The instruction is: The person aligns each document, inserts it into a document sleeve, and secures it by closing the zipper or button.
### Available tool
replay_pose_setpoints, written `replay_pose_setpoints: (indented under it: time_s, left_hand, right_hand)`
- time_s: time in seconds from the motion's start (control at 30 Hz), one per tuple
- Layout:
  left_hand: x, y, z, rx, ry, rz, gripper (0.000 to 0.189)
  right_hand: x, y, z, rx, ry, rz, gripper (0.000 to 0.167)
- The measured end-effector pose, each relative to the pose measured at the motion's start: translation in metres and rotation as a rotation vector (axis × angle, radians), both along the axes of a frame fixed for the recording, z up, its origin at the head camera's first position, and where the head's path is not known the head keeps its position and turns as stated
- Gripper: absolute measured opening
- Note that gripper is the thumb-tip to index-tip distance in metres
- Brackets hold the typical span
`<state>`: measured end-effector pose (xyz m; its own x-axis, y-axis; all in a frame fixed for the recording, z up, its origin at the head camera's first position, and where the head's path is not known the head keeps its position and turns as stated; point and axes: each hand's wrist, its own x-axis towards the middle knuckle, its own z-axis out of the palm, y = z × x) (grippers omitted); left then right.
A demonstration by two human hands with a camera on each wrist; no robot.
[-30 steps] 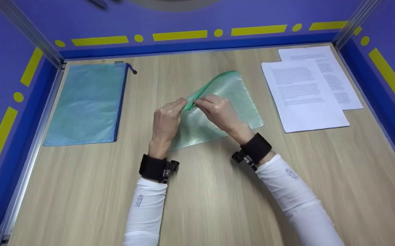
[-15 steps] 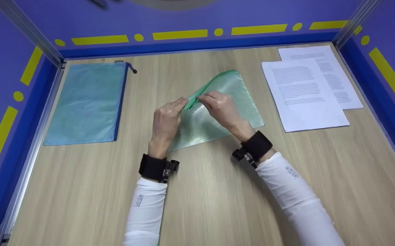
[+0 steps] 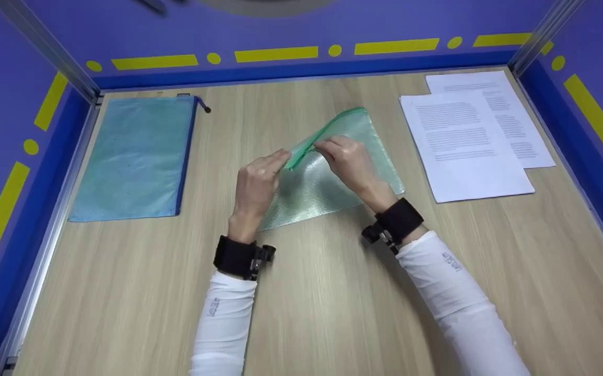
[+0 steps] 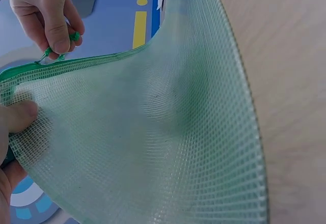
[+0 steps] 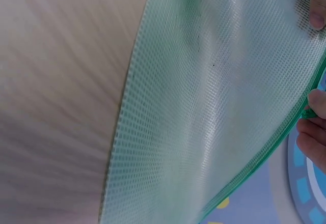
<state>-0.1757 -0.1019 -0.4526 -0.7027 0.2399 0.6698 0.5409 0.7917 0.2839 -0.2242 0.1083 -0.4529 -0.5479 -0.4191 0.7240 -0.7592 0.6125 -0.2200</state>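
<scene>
A translucent green mesh zipper pouch (image 3: 322, 190) is tilted up off the wood-patterned table, its green zipper edge (image 5: 254, 160) uppermost. The left hand (image 3: 257, 185) pinches the pouch's near-left corner; in the left wrist view its thumb (image 4: 21, 116) lies flat on the mesh. Between thumb and fingers the right hand (image 3: 352, 163) pinches the green zipper pull (image 4: 75, 36), a short way along the zipper from the left hand. The pouch's lower edge reaches down to the table.
On the left lies a blue-green zipper pouch (image 3: 134, 156) with a dark blue zipper side and a dangling pull (image 3: 204, 107). Two overlapping stacks of printed paper (image 3: 463, 172) lie on the right. Blue-purple panels (image 3: 280, 36) enclose the table's back and sides.
The right hand has slid rightward and slightly away along the zipper with the pull, widening its distance from the left hand. The left hand stays at the corner.
</scene>
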Motion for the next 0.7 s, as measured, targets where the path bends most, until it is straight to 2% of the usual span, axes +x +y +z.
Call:
replay_pose_setpoints:
  time_s: [0.7]
  left_hand:
    - [-0.001, 0.006, -0.002, 0.02, 0.03, -0.021, 0.023]
  right_hand:
    - [-0.01, 0.028, -0.001, 0.016, -0.108, -0.121, 0.014]
